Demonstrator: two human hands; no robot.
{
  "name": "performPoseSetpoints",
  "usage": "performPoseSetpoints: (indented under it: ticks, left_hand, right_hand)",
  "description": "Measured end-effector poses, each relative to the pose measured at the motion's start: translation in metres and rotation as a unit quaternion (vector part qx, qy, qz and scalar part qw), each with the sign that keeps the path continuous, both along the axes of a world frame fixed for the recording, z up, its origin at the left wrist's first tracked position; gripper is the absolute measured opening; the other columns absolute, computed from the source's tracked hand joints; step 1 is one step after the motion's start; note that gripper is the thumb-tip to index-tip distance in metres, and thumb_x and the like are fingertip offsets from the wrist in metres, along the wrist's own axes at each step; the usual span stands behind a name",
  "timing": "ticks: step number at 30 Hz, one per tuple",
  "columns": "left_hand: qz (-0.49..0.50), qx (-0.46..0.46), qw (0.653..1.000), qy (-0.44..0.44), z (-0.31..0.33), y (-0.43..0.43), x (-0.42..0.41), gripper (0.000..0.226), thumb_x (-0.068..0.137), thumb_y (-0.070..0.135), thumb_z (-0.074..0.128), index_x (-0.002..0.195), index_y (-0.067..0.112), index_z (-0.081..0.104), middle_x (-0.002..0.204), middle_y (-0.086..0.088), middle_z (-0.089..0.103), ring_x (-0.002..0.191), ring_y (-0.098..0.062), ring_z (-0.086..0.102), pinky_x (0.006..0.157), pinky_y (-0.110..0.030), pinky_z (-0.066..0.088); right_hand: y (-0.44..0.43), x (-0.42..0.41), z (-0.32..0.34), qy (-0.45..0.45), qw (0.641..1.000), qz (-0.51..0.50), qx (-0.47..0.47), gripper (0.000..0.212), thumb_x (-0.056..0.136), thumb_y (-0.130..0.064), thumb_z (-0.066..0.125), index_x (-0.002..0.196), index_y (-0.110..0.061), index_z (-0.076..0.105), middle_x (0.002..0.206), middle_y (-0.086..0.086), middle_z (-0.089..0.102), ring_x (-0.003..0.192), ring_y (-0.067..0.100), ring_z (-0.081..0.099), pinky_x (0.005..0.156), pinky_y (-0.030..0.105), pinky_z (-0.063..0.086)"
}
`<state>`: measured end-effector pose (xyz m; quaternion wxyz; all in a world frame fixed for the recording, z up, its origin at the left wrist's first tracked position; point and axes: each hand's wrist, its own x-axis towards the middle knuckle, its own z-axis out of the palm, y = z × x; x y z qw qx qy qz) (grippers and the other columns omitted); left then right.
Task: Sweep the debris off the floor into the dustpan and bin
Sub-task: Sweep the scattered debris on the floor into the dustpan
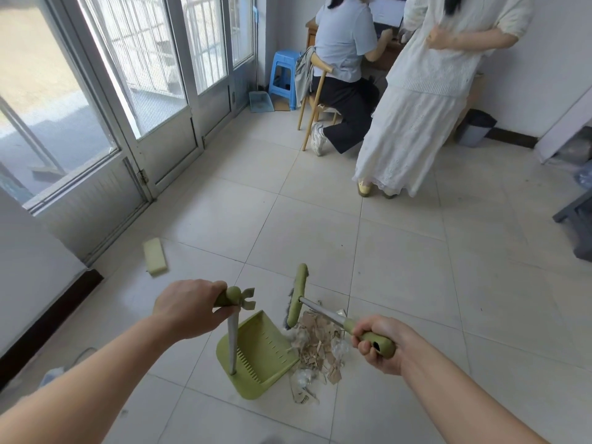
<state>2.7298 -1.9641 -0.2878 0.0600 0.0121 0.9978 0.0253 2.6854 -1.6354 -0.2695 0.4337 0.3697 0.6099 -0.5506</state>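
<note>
Left hand (185,307) grips the dustpan (256,354) handle, right hand (379,346) clutches the broom (296,296), and a hard flick could scatter debris (320,347) past the lip.

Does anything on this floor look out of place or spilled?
Yes. Brown cardboard scraps and clear plastic wrap lie heaped on the tiles beside the green plastic dustpan, which looks almost empty. A pale yellow rectangular sponge lies alone near the glass door, apart from that heap.

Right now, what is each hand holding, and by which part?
The left hand grips the dustpan by its handle top; the right hand grips the broom by its green handle end.
</note>
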Motion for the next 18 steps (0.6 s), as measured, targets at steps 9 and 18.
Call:
performPoseSetpoints:
  ticks: [9, 18]
  left_hand:
    - [-0.001, 0.017, 1.000, 0.025, 0.002, 0.019, 0.044, 0.039, 0.083, 0.068, 0.043, 0.076, 0.030, 0.049, 0.062, 0.013, 0.053, 0.059, -0.010, 0.055, 0.053, -0.029, 0.048]
    - [-0.008, 0.017, 1.000, 0.004, 0.002, 0.040, 0.069, 0.039, 0.083, 0.066, 0.044, 0.067, 0.031, 0.038, 0.062, 0.012, 0.055, 0.059, -0.010, 0.055, 0.046, -0.025, 0.035]
  right_hand:
    - [0.021, 0.031, 0.008, 0.073, 0.990, 0.101, 0.065, 0.013, 0.086, 0.003, 0.047, 0.077, -0.006, 0.049, 0.061, 0.007, 0.046, 0.022, 0.007, 0.041, 0.026, 0.010, 0.031]
    - [0.057, 0.043, 0.010, 0.108, 0.977, 0.141, 0.119, 0.014, 0.080, 0.005, 0.049, 0.087, -0.005, 0.057, 0.057, 0.007, 0.047, 0.025, 0.009, 0.042, 0.031, 0.011, 0.031]
